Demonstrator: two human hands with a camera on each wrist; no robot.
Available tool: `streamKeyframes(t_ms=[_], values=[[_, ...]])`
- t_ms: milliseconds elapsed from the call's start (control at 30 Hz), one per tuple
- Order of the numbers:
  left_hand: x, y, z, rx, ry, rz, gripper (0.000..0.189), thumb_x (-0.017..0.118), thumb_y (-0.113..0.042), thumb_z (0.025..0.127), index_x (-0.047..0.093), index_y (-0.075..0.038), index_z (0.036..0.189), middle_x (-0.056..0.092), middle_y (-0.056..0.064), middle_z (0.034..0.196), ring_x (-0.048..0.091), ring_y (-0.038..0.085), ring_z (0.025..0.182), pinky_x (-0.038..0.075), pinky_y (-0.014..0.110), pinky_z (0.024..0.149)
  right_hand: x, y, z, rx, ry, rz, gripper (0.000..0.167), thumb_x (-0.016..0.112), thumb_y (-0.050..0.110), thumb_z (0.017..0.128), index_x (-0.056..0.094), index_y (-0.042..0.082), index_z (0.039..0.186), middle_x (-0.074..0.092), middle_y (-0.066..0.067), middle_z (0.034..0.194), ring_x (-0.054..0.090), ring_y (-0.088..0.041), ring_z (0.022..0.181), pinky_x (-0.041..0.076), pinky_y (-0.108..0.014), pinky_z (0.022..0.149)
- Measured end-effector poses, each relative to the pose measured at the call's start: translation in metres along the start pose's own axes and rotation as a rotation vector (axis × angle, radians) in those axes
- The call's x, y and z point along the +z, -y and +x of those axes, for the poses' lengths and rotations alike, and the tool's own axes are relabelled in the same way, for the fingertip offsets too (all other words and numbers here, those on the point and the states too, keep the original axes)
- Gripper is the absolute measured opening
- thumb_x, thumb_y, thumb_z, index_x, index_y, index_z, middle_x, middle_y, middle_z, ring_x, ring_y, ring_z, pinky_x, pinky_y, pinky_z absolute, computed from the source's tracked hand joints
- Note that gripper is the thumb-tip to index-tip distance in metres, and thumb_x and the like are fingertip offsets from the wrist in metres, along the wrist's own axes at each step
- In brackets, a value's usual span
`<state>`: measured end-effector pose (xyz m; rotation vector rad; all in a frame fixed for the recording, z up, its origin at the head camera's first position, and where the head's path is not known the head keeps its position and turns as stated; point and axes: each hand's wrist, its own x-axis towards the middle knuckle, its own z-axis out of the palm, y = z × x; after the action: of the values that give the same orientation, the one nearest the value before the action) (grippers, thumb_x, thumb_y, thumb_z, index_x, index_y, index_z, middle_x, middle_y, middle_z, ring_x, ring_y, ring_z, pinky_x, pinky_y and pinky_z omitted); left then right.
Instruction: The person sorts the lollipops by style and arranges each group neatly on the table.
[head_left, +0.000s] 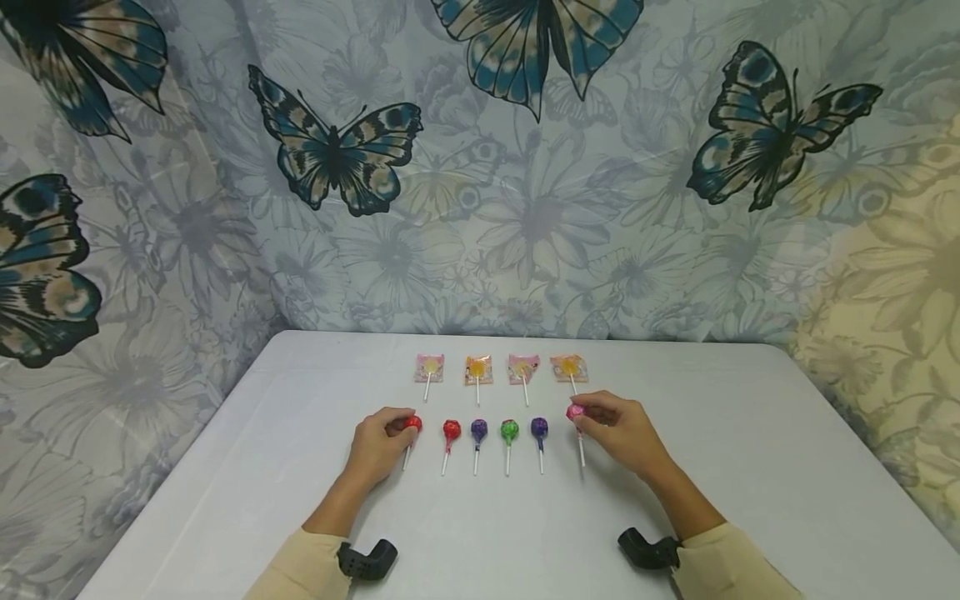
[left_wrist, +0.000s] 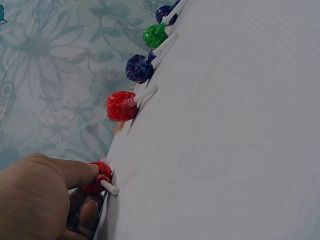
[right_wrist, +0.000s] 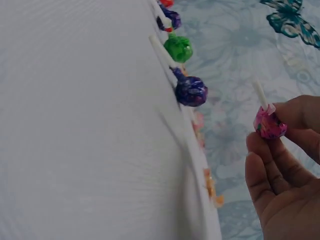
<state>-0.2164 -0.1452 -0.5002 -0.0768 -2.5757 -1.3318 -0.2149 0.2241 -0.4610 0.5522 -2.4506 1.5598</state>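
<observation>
At the left end of a row of ball lollipops, my left hand [head_left: 377,443] pinches a red lollipop [head_left: 414,423] by its wrapped head, its white stick pointing toward me. My right hand [head_left: 624,427] grips a pink lollipop [right_wrist: 270,124] between thumb and fingers at the row's right end; in the right wrist view it hangs above the white table. Between the hands lie another red lollipop [head_left: 452,430], a purple lollipop [head_left: 479,429], a green lollipop [head_left: 510,430] and a second purple lollipop [head_left: 539,428], spaced apart with sticks toward me.
Behind this row, several flat lollipops in clear printed wrappers form a second row, from a pink-wrapped one [head_left: 430,367] to an orange-wrapped one [head_left: 570,367] beyond my right hand. The white table [head_left: 480,533] ends at a butterfly-patterned cloth backdrop [head_left: 540,217]. Both wrists wear black devices.
</observation>
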Motion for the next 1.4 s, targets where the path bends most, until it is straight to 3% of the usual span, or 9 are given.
streamKeyframes(t_ms=[200,533,867,1400], values=[[0.000,0.003,-0.002,0.018,0.000,-0.001,0.027,0.072,-0.002,0.082,0.071,-0.003,0.109,0.062,0.000,0.086,0.054,0.016,0.077,0.048,0.028,0.067,0.006,-0.009,-0.001,0.116,0.012,-0.008,0.028,0.071,0.002,0.086,0.067,-0.005,0.113,0.069,-0.011,0.099,0.066,-0.024,0.090,0.052,-0.024,0.075],[0.002,0.004,-0.001,0.034,-0.003,-0.013,0.026,0.072,-0.001,0.082,0.072,-0.003,0.108,0.063,0.001,0.086,0.054,0.016,0.077,0.048,0.027,0.067,0.008,-0.020,-0.003,0.175,0.004,-0.135,0.027,0.073,0.010,0.086,0.070,0.001,0.112,0.071,-0.007,0.100,0.065,-0.019,0.085,0.051,-0.025,0.075],[-0.001,0.004,0.001,0.019,0.002,-0.017,0.027,0.072,0.000,0.082,0.071,-0.003,0.109,0.063,0.002,0.087,0.055,0.016,0.078,0.048,0.027,0.068,0.014,-0.025,-0.001,0.227,0.000,-0.209,0.024,0.073,0.015,0.086,0.073,0.006,0.109,0.070,-0.004,0.099,0.060,-0.020,0.088,0.048,-0.036,0.078],[0.000,0.000,0.001,0.016,0.005,-0.020,0.027,0.072,0.000,0.082,0.071,-0.002,0.109,0.064,0.003,0.088,0.056,0.016,0.078,0.049,0.028,0.069,0.013,-0.026,-0.001,0.185,-0.008,-0.279,0.025,0.073,0.010,0.085,0.073,0.005,0.109,0.070,-0.005,0.097,0.060,-0.019,0.083,0.049,-0.037,0.074]])
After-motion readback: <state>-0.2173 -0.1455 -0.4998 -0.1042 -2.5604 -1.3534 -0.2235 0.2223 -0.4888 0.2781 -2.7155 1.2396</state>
